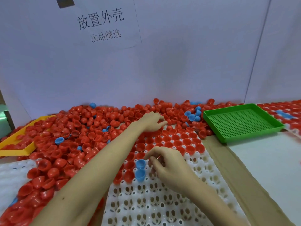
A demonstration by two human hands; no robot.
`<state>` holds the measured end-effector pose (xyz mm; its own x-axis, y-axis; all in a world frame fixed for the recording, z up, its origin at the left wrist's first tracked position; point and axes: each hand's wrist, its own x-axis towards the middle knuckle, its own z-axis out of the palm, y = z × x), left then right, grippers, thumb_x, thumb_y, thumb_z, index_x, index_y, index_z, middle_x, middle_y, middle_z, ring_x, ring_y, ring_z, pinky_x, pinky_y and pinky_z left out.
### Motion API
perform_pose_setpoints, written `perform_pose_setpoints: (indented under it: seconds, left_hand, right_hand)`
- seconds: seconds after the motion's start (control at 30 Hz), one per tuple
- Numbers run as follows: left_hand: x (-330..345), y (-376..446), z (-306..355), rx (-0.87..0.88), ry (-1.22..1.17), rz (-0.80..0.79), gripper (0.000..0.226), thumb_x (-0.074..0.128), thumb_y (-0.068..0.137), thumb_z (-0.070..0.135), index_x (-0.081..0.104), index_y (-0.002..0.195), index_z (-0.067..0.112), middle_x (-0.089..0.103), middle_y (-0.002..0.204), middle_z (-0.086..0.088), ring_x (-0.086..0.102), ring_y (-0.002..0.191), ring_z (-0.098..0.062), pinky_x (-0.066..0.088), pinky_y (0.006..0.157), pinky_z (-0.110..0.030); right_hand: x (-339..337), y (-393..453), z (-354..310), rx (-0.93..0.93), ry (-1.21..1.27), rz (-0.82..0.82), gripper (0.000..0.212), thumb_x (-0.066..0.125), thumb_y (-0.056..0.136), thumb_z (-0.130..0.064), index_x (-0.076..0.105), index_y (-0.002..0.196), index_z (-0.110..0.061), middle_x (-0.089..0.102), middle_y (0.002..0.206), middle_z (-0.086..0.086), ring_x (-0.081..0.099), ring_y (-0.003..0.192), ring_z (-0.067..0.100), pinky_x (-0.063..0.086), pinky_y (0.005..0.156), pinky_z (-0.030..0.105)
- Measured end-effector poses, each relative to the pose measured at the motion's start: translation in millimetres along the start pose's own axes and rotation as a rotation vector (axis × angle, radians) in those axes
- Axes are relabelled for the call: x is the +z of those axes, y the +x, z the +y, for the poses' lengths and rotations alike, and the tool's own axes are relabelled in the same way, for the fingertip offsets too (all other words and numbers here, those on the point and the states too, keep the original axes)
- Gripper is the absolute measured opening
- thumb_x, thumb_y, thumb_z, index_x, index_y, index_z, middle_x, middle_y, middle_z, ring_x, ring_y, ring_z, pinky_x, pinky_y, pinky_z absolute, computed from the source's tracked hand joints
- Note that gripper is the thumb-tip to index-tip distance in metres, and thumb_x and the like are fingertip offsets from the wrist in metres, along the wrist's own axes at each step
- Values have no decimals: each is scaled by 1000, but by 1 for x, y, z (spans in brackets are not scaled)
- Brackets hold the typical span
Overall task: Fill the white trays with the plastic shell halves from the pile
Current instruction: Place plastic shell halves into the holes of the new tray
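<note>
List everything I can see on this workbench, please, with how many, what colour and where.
shell halves: too many to count, mostly red with a few blue, heaped across the bench's left and back
white tray: one, white, centre front; far rows filled with red halves, near holes bare
blue halves: two, blue, on the white tray beside the right hand
second white tray: one, white, front left, partly buried
green tray: one, green, perforated, right back
yellow tray: one, yellow, far left, under the heap
filled tray: one, red and blue halves, far right
paper sign: one, white, on the back wall
left hand: reaching into the heap, fingers curled on red halves
right hand: over the white tray, fingers curled; what they pinch is unclear
</note>
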<state>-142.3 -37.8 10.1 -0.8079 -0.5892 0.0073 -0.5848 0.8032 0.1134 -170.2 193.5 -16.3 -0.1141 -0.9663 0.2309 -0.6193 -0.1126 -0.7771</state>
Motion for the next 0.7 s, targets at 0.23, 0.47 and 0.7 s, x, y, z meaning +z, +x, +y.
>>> perform_pose_setpoints:
  seconds: [0.23, 0.47, 0.7]
  left_hand:
    - [12, 19, -2, -116, 30, -93, 50, 28, 115, 37, 70, 112, 11, 63, 136, -10, 54, 131, -32, 30, 118, -59]
    - [-10, -53, 9, 33, -427, 533, 21, 65, 102, 23, 80, 90, 14, 71, 94, 7, 63, 81, -3, 52, 81, -27]
    - [19, -177, 27, 111, -534, 620, 12, 76, 96, 23, 76, 85, 18, 69, 89, 13, 69, 89, -12, 53, 83, -19]
  right_hand:
    - [1, 0, 0, -20, -28, -3, 24, 52, 106, -15, 73, 114, -24, 68, 98, -18, 65, 81, 2, 53, 72, 16]
    - [-2, 3, 3, 152, 238, 143, 28, 50, 105, -5, 64, 123, -21, 72, 91, -2, 72, 73, 10, 60, 63, 24]
    - [-27, 13, -3, 395, 845, 249, 29, 41, 113, -26, 61, 126, -10, 73, 102, 20, 78, 78, 29, 63, 64, 30]
